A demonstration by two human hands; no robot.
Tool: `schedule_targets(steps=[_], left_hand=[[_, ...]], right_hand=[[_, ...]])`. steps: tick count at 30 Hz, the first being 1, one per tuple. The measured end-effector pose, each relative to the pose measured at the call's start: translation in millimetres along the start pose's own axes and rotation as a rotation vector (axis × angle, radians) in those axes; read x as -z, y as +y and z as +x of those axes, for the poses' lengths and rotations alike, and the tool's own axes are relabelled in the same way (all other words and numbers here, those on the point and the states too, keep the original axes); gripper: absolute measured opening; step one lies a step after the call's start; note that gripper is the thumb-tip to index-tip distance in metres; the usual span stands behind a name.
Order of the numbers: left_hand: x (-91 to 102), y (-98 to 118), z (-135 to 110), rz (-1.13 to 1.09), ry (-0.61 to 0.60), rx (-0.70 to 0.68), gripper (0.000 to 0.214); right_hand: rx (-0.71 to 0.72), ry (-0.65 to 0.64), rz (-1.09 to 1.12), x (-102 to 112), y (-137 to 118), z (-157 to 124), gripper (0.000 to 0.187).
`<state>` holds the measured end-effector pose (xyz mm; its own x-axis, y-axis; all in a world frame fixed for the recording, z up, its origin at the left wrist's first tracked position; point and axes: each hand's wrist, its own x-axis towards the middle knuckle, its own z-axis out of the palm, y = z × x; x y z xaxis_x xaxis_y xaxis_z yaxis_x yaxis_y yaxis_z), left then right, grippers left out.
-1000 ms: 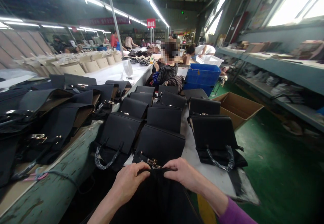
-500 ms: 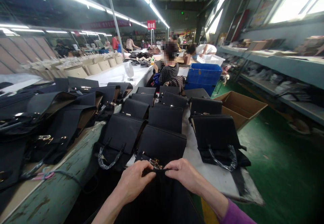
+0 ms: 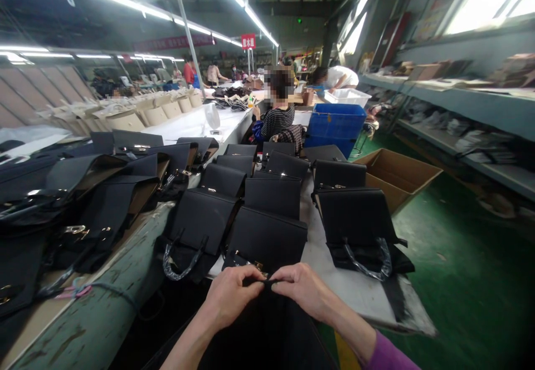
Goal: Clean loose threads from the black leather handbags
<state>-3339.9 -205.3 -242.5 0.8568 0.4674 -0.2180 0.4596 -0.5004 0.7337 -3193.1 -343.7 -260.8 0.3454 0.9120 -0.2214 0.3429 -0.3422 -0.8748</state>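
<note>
My left hand (image 3: 237,293) and my right hand (image 3: 297,286) pinch the top edge of a black handbag (image 3: 265,331) close in front of me, thumbs and fingertips almost meeting. The bag's lower part is dark and its outline is hard to make out. Right behind my fingers lies another black handbag (image 3: 267,239) with gold-coloured hardware (image 3: 256,264), partly covered by my hands. To the left rests a black bag (image 3: 200,219) whose handle (image 3: 181,269) is wrapped in clear plastic. A similar bag (image 3: 355,219) with a wrapped handle lies to the right.
More black bags (image 3: 104,203) crowd the table at left, above a worn green edge (image 3: 104,297). An open cardboard box (image 3: 401,178) and a blue bin (image 3: 336,127) stand at right. A person in a striped top (image 3: 278,122) sits ahead. Shelves (image 3: 460,108) line the right wall.
My left hand has slid a little to the right along the bag's edge, closer to my right hand, covering more of the gold hardware. My right hand has barely moved.
</note>
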Motion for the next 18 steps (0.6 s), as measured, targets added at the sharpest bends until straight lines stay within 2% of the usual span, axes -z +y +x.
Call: schedule_targets(steps=[5, 9, 11, 13, 15, 18], left_hand=[[1.1, 3, 1, 0.027, -0.023, 0.001, 0.021], [-5.4, 10, 1, 0.083, -0.014, -0.117, 0.025], [-11.9, 13, 3, 0.149, 0.007, -0.161, 0.021], [-18.0, 13, 6, 0.235, 0.031, -0.15, 0.018], [-21.4, 10, 8, 0.285, 0.052, -0.12, 0.017], [-20.4, 5, 10, 0.281, 0.052, -0.114, 0.018]], right_hand=[[-0.003, -0.022, 0.03, 1, 4, 3, 0.019], [-0.039, -0.034, 0.004, 4, 4, 7, 0.019], [-0.06, -0.037, -0.025, 10, -3, 1, 0.021], [-0.067, -0.03, -0.036, 15, -15, -18, 0.026], [-0.066, -0.01, -0.036, 17, -28, -48, 0.042], [-0.079, 0.009, -0.097, 8, -37, -101, 0.066]])
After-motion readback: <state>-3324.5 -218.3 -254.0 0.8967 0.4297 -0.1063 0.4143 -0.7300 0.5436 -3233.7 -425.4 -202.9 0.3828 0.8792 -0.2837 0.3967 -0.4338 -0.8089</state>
